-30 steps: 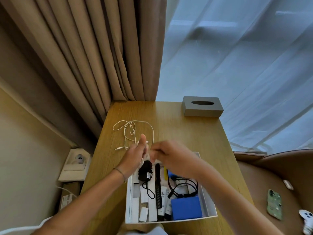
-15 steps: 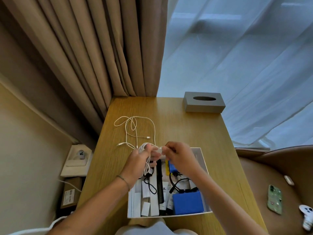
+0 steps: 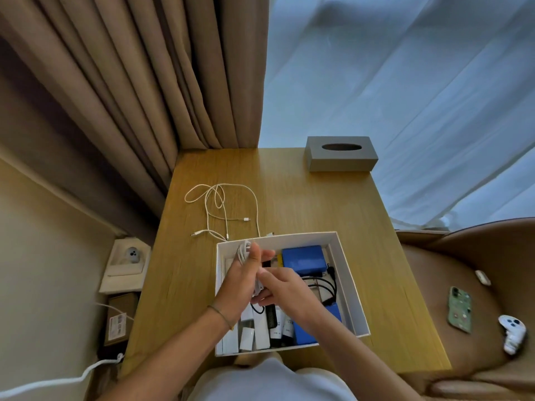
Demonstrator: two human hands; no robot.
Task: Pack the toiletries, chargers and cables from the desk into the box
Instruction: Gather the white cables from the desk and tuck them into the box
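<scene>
White cable [image 3: 245, 257], bundled into loops, sat wound around the left hand [image 3: 241, 280], whose fingers pointed up and lay nearly straight with the coils wrapped over them, above the near-left part of the white box [image 3: 344, 273]. Just beside it, the right hand [image 3: 285, 293] touched the lower end of the bundle, its fingers curled in toward the strands; whether it actually pinched them could not be told. Both hands hovered over the open box, which stood on the wooden desk [image 3: 292, 198] close to its near edge. Inside lay a blue pouch [image 3: 302, 258] at the far end, black cables [image 3: 324, 285] beside it, and white tubes [image 3: 254, 331] and a black comb [image 3: 271, 316] toward the near side. A second white cable [image 3: 223, 206] lay loose on the desk beyond the box, its tail running up to the box's far wall. A grey tissue box [image 3: 341, 154] stood at the far right corner of the desk.
</scene>
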